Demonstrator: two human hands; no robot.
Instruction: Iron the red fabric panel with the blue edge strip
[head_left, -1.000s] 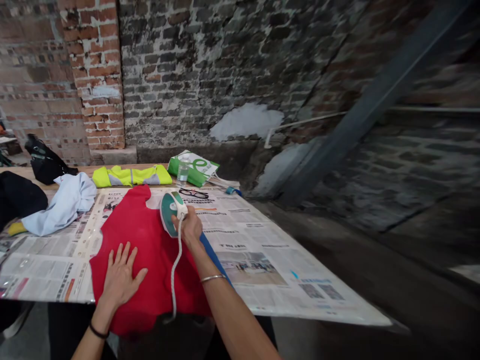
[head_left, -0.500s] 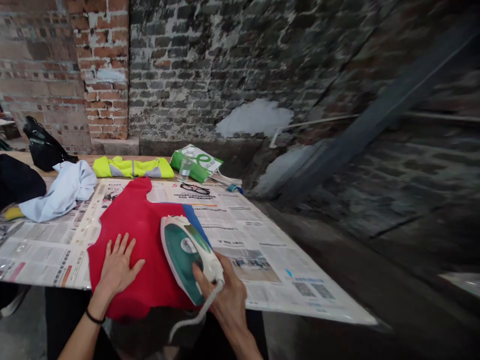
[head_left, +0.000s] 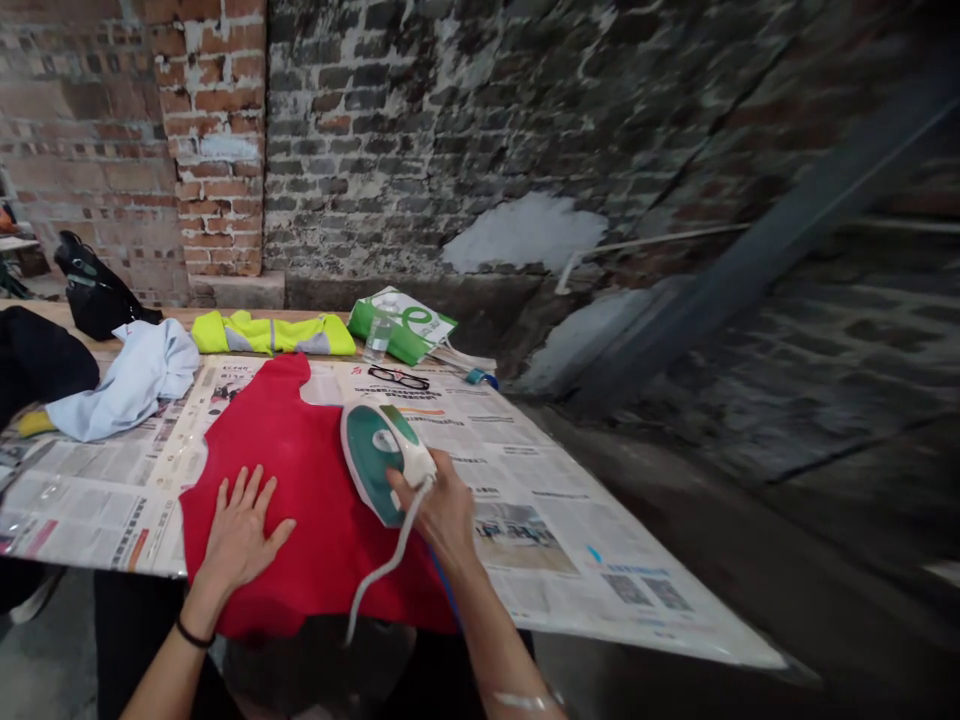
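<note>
A red cloth piece [head_left: 300, 470] is spread over the newspaper-covered table [head_left: 525, 480], its near part reaching the front edge. My left hand [head_left: 244, 530] lies on the left part of the cloth with fingers spread. My right hand [head_left: 439, 505] is wrapped round the handle of a green and white iron [head_left: 371, 450]. The iron rests at the right side of the red cloth, tip pointing away from me, and its white cord hangs toward me. A thin blue edge [head_left: 444, 580] shows beside my right forearm.
Behind the cloth are a yellow reflective garment [head_left: 281, 334], a drinking glass [head_left: 377, 338], a green and white bag [head_left: 411, 328] and eyeglasses [head_left: 398, 378]. Pale blue cloth [head_left: 131, 385], dark cloth [head_left: 37, 365] and a black bag [head_left: 97, 295] are at the left.
My right hand has moved the iron away from me and slightly right. The blue strip beside the iron is now mostly out of sight. My left hand stays on the red cloth.
</note>
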